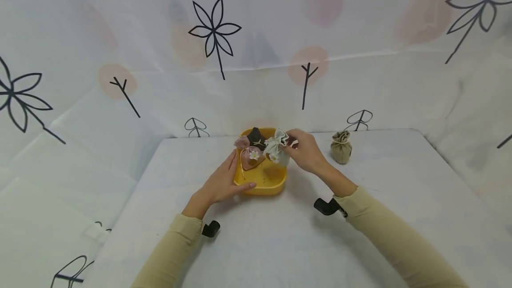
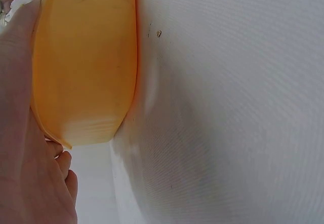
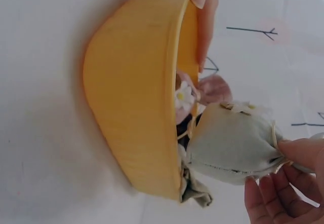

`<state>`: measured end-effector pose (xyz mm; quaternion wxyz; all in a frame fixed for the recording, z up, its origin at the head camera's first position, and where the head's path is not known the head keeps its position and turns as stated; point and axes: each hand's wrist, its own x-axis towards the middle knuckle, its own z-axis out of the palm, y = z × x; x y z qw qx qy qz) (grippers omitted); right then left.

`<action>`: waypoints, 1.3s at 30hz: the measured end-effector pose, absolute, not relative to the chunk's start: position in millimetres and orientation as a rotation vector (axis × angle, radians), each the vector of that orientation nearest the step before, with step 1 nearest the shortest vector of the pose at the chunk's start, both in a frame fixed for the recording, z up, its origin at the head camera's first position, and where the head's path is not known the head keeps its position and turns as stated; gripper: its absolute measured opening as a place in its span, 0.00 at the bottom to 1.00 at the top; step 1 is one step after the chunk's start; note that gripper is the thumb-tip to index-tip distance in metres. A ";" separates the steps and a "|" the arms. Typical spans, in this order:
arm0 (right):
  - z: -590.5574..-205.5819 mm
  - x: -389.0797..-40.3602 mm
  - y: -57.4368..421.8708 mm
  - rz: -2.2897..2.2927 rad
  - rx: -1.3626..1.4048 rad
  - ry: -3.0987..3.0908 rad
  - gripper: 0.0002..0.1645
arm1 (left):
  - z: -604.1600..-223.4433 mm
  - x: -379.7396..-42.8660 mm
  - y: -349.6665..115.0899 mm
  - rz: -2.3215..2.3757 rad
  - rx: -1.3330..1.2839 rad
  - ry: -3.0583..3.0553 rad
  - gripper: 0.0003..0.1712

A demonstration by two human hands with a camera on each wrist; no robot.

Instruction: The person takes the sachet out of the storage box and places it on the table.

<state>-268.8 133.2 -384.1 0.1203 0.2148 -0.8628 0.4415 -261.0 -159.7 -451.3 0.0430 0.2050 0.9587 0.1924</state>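
Observation:
My right hand [image 1: 306, 150] pinches the gathered neck of a pale green drawstring pouch [image 3: 228, 143] with a white flower on it, tilted over the right side of a yellow plastic container [image 1: 262, 189]. My left hand [image 1: 224, 179] rests against the container's left side, fingers stretched along it and thumb at the front rim. Inside lie a pink pouch [image 1: 252, 157] with a white daisy and a dark pouch [image 1: 256, 138]. In the right wrist view, a greenish gathered cloth top [image 3: 196, 189] pokes over the rim beneath the held pouch; its body is hidden.
An olive-beige drawstring pouch [image 1: 341, 148] stands upright on the white-covered table [image 1: 260, 243], right of the container. Behind the table hangs a white cloth [image 1: 256, 97] printed with line-drawn flowers. Black wrist mounts [image 1: 327, 206] stick out from both sleeves.

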 end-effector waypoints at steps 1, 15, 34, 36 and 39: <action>-383.0 -268.9 135.3 1.286 0.623 -2.519 0.18 | -451.3 -261.2 -159.4 0.589 0.632 2.933 0.73; -389.7 -274.4 172.0 1.206 0.535 -2.503 0.16 | -454.7 -261.3 -159.1 0.611 0.628 2.944 0.73; -409.5 -282.0 207.4 1.132 0.380 -2.523 0.16 | -455.6 -262.8 -159.5 0.628 0.620 2.946 0.73; -414.0 -283.2 207.9 1.105 0.349 -2.529 0.16 | -456.0 -262.7 -159.7 0.627 0.615 2.942 0.73; -420.8 -286.4 207.7 1.051 0.310 -2.531 0.17 | -456.2 -262.9 -159.8 0.621 0.607 2.942 0.73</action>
